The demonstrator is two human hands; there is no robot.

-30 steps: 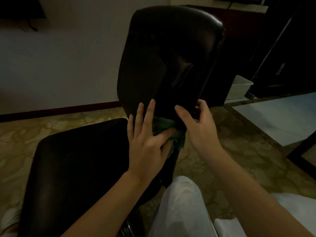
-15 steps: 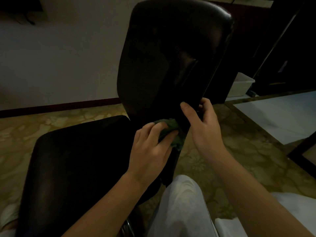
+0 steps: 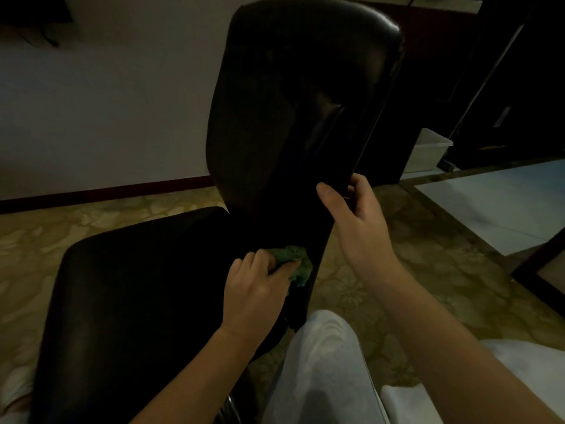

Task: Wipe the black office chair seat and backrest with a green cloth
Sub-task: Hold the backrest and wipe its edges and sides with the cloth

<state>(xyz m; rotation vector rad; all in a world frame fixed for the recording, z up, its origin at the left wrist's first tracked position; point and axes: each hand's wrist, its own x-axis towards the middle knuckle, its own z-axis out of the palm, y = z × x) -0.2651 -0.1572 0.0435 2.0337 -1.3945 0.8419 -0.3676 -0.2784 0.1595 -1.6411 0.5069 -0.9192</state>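
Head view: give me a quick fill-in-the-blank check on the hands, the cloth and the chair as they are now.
1. The left hand grips a ____ cloth.
2. The right hand grips the side edge of the backrest, its ____ lying on the front face.
3. The cloth is low on the backrest, close to the seat, whose colour is ____.

Missing words: green; thumb; black.

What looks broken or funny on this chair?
Nothing looks broken, spilled or crooked. The backrest stands upright behind the seat. The left hand holds the bunched green cloth low against the backrest, and the right hand grips the backrest's side edge. The room is dim, so small scuffs could hide.
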